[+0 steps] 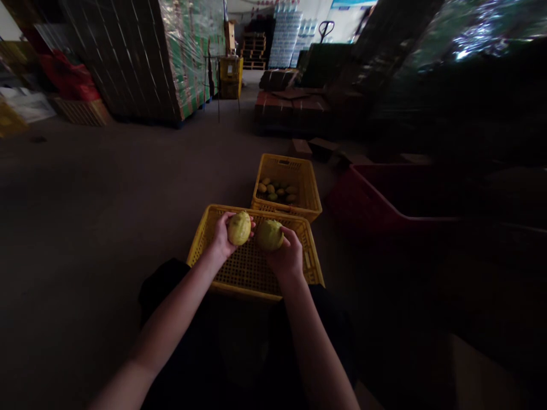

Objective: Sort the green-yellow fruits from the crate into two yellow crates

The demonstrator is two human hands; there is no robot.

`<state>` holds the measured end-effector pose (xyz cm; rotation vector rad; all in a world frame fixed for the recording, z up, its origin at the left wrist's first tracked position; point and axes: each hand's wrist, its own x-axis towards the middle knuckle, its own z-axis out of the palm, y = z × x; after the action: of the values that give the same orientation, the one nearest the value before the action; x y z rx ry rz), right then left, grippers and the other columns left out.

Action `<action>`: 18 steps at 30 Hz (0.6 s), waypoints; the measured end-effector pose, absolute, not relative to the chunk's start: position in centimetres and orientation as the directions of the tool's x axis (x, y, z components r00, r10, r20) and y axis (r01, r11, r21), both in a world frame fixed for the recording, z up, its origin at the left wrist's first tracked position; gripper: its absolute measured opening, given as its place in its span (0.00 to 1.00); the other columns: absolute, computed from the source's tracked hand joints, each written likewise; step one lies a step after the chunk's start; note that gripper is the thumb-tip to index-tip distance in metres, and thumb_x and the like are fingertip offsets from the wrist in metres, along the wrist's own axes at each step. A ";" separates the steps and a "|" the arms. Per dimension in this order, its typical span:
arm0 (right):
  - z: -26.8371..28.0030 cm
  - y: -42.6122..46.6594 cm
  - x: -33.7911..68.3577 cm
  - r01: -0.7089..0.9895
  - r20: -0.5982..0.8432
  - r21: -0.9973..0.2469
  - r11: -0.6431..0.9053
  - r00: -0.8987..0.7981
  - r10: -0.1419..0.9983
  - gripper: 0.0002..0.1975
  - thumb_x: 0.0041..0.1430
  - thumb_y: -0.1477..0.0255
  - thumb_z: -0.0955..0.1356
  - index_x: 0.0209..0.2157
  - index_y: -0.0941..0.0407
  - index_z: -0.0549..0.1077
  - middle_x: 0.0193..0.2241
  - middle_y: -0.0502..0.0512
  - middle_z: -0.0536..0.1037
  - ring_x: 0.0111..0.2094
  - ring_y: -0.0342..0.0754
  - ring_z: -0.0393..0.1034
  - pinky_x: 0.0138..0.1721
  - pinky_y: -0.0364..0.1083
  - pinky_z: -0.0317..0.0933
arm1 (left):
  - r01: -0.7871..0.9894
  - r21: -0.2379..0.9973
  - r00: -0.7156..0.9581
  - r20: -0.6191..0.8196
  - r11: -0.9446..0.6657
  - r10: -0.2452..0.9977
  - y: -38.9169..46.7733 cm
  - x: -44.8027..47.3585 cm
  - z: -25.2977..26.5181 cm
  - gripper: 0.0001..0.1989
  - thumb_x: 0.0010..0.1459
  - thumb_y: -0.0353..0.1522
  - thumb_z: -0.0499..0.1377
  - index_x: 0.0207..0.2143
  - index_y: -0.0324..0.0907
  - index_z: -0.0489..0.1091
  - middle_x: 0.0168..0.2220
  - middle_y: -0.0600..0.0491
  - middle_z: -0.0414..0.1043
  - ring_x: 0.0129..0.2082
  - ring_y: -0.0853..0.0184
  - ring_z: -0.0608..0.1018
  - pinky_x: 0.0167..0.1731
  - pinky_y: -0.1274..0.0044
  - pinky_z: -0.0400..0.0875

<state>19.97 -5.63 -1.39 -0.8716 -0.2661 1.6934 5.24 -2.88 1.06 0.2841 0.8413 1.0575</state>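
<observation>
My left hand [224,234] is closed around a rounded pale-yellow fruit [239,228], its fingertips showing on the fruit's far side. Beside it, my right hand [289,250] grips a greener, rounded fruit [269,236] with a bumpy top. The exact kind of fruit cannot be made out. Both fruits are held apart, side by side, above a shallow yellow plastic crate [317,267] with a perforated floor, which sits right in front of me.
Just beyond stands a second yellow crate [308,177] with several yellow and green fruits [280,191] at its bottom. A red bin [363,188] is to the right. Wrapped stacks [188,57], flattened cardboard [294,102] and a pallet jack handle [326,28] lie farther back.
</observation>
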 end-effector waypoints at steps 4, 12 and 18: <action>-1.4 -5.6 20.0 -0.754 -0.420 -0.571 -0.326 -0.073 0.905 0.09 0.47 0.66 0.68 0.30 0.54 0.76 0.27 0.52 0.80 0.31 0.52 0.76 0.30 0.49 0.71 | -0.652 0.577 0.238 -0.460 0.492 0.855 -2.8 5.1 0.7 0.20 0.55 0.33 0.45 0.32 0.32 0.74 0.21 0.44 0.75 0.16 0.64 0.74 0.14 0.77 0.65; -1.9 -5.3 19.8 -0.740 -0.413 -0.594 -0.316 -0.057 0.909 0.09 0.46 0.65 0.68 0.30 0.54 0.76 0.26 0.51 0.80 0.33 0.52 0.76 0.29 0.48 0.71 | -0.659 0.571 0.233 -0.463 0.489 0.855 -2.8 5.2 0.7 0.19 0.54 0.33 0.46 0.28 0.33 0.74 0.20 0.44 0.74 0.16 0.65 0.74 0.15 0.77 0.65; -1.6 -5.7 19.6 -0.678 -0.343 -0.671 -0.299 -0.073 0.936 0.09 0.44 0.66 0.69 0.29 0.55 0.76 0.24 0.52 0.79 0.35 0.54 0.76 0.32 0.49 0.71 | -0.689 0.537 0.237 -0.468 0.487 0.851 -2.9 5.3 1.0 0.19 0.53 0.33 0.46 0.28 0.33 0.74 0.19 0.45 0.73 0.15 0.65 0.73 0.13 0.77 0.64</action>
<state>19.60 -5.69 -1.61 -0.8866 -0.4022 1.6736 5.27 -2.95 1.02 0.2367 0.8006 1.0688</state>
